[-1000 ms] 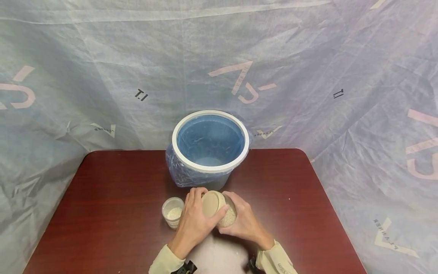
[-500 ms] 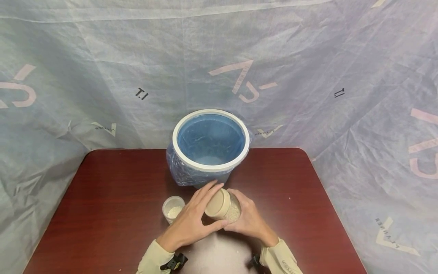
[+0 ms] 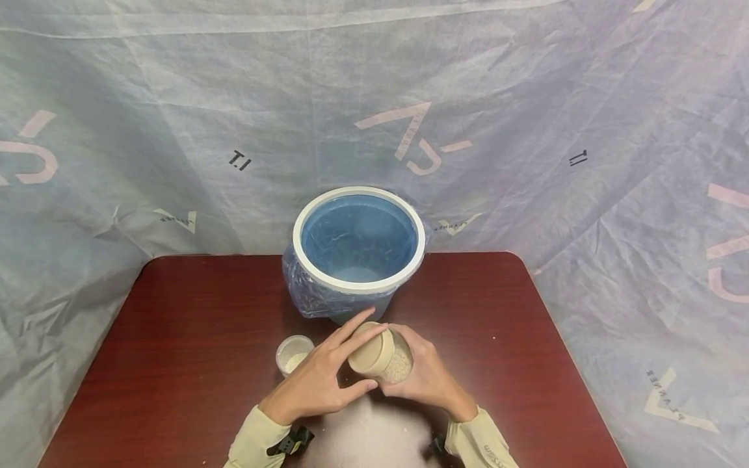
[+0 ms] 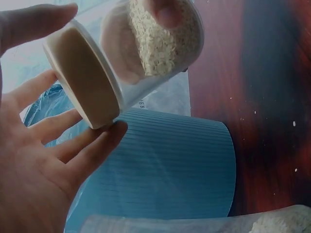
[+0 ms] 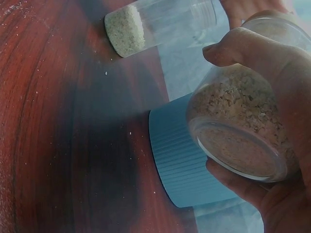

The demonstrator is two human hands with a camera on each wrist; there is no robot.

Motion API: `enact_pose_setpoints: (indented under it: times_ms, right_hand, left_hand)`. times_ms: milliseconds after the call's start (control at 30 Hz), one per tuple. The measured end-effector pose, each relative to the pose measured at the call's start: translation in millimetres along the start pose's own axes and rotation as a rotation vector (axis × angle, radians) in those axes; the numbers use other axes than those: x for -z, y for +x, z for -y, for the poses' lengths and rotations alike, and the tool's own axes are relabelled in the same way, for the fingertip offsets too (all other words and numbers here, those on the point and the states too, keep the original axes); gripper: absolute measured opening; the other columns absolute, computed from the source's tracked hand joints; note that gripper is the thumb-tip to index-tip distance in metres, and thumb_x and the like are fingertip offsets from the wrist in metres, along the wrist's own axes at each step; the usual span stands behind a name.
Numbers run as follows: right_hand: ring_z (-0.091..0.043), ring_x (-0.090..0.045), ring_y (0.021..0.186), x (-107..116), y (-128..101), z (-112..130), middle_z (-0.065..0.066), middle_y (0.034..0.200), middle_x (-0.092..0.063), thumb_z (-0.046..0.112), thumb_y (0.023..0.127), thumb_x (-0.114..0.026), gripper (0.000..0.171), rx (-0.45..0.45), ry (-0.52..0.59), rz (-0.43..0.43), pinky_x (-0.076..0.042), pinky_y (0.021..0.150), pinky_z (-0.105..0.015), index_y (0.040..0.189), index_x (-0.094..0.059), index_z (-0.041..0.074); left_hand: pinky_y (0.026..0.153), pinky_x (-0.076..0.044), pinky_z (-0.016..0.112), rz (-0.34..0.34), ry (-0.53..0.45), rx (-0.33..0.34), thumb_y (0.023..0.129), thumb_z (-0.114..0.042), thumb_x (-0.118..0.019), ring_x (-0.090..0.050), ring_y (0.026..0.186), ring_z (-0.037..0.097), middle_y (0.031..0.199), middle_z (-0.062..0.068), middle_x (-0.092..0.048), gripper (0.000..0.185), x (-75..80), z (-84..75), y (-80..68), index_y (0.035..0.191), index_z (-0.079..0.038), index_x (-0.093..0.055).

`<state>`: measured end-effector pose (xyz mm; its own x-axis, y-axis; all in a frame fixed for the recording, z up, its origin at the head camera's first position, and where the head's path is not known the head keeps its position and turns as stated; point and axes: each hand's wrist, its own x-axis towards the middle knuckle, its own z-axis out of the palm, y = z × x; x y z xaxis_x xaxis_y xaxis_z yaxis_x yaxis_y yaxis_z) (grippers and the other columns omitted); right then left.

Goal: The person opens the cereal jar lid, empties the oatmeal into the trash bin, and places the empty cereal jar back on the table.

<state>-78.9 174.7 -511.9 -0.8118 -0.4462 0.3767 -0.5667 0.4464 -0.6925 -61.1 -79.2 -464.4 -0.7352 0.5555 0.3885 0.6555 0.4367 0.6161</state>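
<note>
A clear jar (image 3: 399,365), partly filled with rice-like grains, is tilted above the table with its beige lid (image 3: 370,359) toward the left. My right hand (image 3: 426,376) grips the jar body, thumb on one side and fingers on the other, as the right wrist view shows. My left hand (image 3: 318,383) spreads around the lid with fairly straight fingers; several fingertips (image 4: 116,131) are at its edge and the thumb is near the opposite side. A second clear jar (image 3: 292,351), lidless with pale grains inside, stands by my left hand, which partly hides it.
Behind the hands stands a ribbed blue bin (image 3: 365,305) with a white rim (image 3: 298,244) and a blue plastic liner (image 3: 313,299). Stray grains (image 4: 294,124) dot the dark red table (image 3: 205,338). Grey sheeting (image 3: 269,97) hangs around the table's back and sides.
My left hand has loosened from the lid, its fingers straightening and its thumb moving away as its wrist shifted left. The jar has moved slightly right in my right hand.
</note>
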Motion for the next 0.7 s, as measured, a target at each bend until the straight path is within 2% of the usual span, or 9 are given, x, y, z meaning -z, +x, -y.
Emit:
enact_pose_setpoints:
  times_ms: [167,367,500,700]
  right_hand:
    - [-0.014,-0.068,0.107,-1,0,2,0.001,0.129,-0.068,0.023,0.061,-0.099,0.096,-0.013,0.005,0.011,-0.059,0.088,-0.034,0.147,-0.056,0.016]
    - [-0.013,-0.067,0.108,-2,-1,2,0.002,0.128,-0.069,0.024,0.059,-0.100,0.096,-0.012,-0.018,0.001,-0.058,0.090,-0.034,0.145,-0.058,0.014]
    - [-0.014,-0.067,0.109,-2,0,1,0.001,0.128,-0.069,0.025,0.060,-0.100,0.095,0.007,-0.029,-0.008,-0.058,0.091,-0.035,0.144,-0.057,0.013]
    - [-0.013,-0.067,0.108,-3,2,3,0.003,0.128,-0.068,0.024,0.062,-0.097,0.091,-0.011,-0.029,-0.011,-0.058,0.090,-0.033,0.143,-0.058,0.014]
  left_hand:
    - [0.110,-0.049,0.052,-0.014,0.015,0.000,0.092,-0.038,-0.085,-0.048,0.148,0.026,0.168,-0.002,-0.039,0.084,-1.1,1.1,-0.4,0.164,-0.027,-0.044]
    - [0.111,-0.048,0.049,-0.066,0.003,0.023,0.088,-0.041,-0.089,-0.052,0.143,0.021,0.157,0.000,-0.051,0.084,-3.1,1.2,1.4,0.160,-0.025,-0.049]
    - [0.107,-0.050,0.047,-0.103,0.000,0.074,0.085,-0.045,-0.091,-0.056,0.137,0.018,0.151,-0.004,-0.053,0.084,-5.5,0.1,2.6,0.158,-0.026,-0.052]
    - [0.097,-0.054,0.042,-0.174,0.004,0.162,0.085,-0.053,-0.088,-0.060,0.126,0.014,0.141,-0.008,-0.056,0.080,-11.6,-2.1,4.6,0.154,-0.030,-0.054]
